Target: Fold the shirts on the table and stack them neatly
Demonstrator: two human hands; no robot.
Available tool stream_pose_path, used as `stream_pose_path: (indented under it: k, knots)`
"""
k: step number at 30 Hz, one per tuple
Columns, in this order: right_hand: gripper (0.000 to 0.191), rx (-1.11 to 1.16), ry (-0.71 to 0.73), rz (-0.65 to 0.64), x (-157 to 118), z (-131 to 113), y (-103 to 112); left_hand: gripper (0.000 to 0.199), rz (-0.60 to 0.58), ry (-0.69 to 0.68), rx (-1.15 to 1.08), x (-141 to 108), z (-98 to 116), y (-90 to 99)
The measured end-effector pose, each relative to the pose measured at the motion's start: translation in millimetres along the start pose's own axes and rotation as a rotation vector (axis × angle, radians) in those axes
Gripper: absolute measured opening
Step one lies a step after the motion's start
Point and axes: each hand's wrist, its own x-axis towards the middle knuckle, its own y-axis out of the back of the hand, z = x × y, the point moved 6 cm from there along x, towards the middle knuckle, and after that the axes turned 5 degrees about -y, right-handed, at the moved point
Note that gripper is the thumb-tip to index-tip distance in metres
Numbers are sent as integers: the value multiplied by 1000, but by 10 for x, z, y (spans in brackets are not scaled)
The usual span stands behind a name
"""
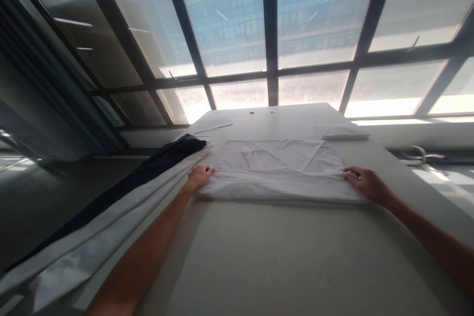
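Note:
A white cloth garment (277, 180) lies across the white table (274, 256), its near part folded over in a wide band. At the band's left end, my left hand (200, 177) is closed on the cloth edge. My right hand (363, 182) pinches the same folded edge at the right end, thumb and forefinger together. Beyond the band, the garment's far part lies flat with creases.
Dark (148, 170) and white garments (122, 215) hang over the table's left edge. A folded white cloth (344, 132) lies at the far right, and thin white material (213, 127) at the far left. Large windows stand behind; a round-backed object (416, 154) is right of the table.

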Motion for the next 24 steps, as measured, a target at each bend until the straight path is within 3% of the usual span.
stream_pose_path:
  k: [4, 7, 10, 12, 14, 17, 19, 21, 24]
  knots:
    - [44, -94, 4, 1, -30, -18, 25, 27, 122, -55, 90, -116, 217, 111]
    - [44, -209, 40, 139, -84, -250, 172, 39, 176, -298, 76, -294, 728, 113]
    - [46, -211, 159, 239, -197, -851, 203, 47, 76, -667, -5, -598, 1458, -49]
    - [48, -138, 259, 164, -299, -1397, 28, 52, -48, -869, -57, -834, 1885, -204]
    - [50, -85, 322, 20, -411, -1937, -281, 55, -150, -949, -52, -1010, 2148, -349]
    - [56, -72, 371, -213, -551, -2521, -819, 55, -200, -958, -4, -1130, 2263, -479]
    - [62, -75, 361, -317, -586, -2666, -1083, 56, -192, -944, 8, -1137, 2236, -505]
    - [68, -84, 348, -377, -579, -2626, -1219, 58, -197, -931, 13, -1121, 2193, -514]
    - [71, -142, 325, -384, -530, -2300, -1194, 59, -228, -930, 35, -1103, 2162, -528]
